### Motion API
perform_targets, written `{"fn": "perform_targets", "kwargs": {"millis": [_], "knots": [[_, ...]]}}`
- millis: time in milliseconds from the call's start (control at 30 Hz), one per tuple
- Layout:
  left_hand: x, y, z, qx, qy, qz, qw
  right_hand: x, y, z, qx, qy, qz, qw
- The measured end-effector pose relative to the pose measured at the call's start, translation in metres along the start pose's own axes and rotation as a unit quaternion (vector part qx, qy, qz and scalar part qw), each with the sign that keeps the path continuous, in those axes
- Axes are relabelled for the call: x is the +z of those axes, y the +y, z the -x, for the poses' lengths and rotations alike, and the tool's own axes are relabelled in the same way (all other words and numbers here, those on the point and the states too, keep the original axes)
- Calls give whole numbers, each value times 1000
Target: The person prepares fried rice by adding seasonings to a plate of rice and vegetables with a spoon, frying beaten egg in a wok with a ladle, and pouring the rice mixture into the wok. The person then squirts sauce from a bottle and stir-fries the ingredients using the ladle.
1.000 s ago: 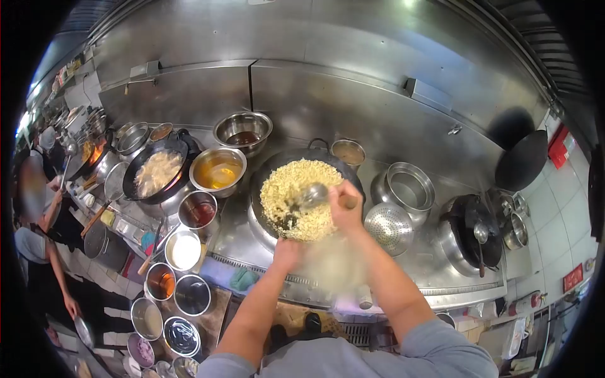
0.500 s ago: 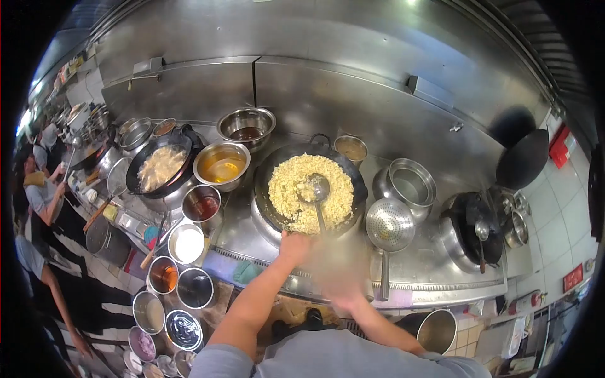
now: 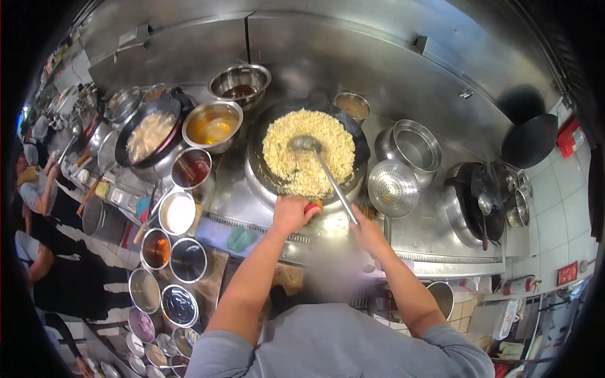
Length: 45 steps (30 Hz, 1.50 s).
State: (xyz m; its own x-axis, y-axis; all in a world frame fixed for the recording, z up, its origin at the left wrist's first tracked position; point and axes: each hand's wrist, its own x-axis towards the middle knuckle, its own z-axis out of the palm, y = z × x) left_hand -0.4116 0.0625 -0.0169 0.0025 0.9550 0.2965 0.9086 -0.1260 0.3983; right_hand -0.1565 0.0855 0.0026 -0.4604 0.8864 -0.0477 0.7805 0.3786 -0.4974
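A large black wok point(image 3: 258, 154) full of crumbly, pale yellow food point(image 3: 328, 135), like egg fried rice, sits on the stove in front of me. My left hand point(image 3: 293, 214) is closed at the wok's near edge, where a small red piece shows by the thumb. Gripped in my right hand point(image 3: 367, 233) is the long handle of a ladle point(image 3: 332, 179). Its bowl rests in the food left of the wok's middle, and the handle slants down to the right. A blurred patch covers the area below my hands.
Right of the wok are a perforated strainer point(image 3: 393, 189), a steel pot point(image 3: 435, 146) and another dark wok point(image 3: 463, 201). Steel bowls, a second filled wok point(image 3: 129, 135) and several sauce containers point(image 3: 189, 259) stand left. People point(image 3: 47, 189) work at the far left.
The ladle's bowl has moved left in the food, and its handle now slants further right. My right hand has risen into clear view. My left hand stays at the wok's edge.
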Motion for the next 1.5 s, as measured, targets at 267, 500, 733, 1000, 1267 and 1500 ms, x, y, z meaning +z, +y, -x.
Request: {"fn": "perform_targets", "kwargs": {"millis": [267,500,733,1000,1267,1500], "knots": [[-4,3,1,-13,3,4,1000,-77,-63,48,160,-148,-791,571],[-2,3,2,-22,16,6,1000,-10,-34,-49,209,-114,-595,768],[-1,4,4,-41,5,7,999,-27,-26,-6,214,-131,-623,741],[7,12,8,-49,87,-8,995,-26,-45,-72,84,-27,-265,960],[14,-6,9,5,42,25,999,40,-57,-74,-56,13,-72,996],[16,-12,9,20,56,41,997,-50,99,96,-44,-92,155,983]]}}
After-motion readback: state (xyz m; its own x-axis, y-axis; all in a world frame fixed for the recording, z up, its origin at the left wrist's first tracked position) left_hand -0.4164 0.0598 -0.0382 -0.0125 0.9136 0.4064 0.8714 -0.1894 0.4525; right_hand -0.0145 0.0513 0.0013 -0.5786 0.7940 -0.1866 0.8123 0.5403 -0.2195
